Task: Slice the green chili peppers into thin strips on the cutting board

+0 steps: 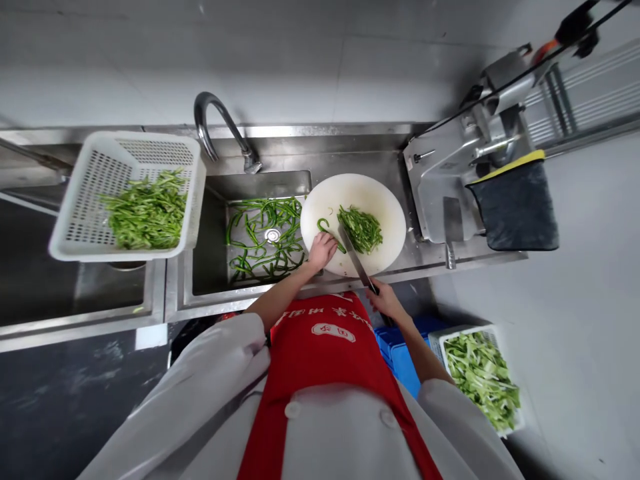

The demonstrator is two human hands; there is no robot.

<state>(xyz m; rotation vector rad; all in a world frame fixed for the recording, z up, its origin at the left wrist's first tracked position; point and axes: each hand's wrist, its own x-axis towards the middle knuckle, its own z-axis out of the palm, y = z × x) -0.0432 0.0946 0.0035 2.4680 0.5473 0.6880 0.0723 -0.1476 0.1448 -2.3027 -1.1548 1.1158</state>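
My right hand is wrapped round the black handle of a kitchen knife, whose blade reaches over a round white cutting board. On the board's left part my left hand is closed on a long green chili pepper, its fingers bent close to the blade. A curled end of green pepper shows just beyond those fingers. To the right of the blade lies a pile of sliced green peppers.
Whole green peppers lie in the sink under a curved faucet. A white basket at left holds cut greens. Right stand a slicing machine, a cleaver and a black cloth; below is a crate of leafy greens.
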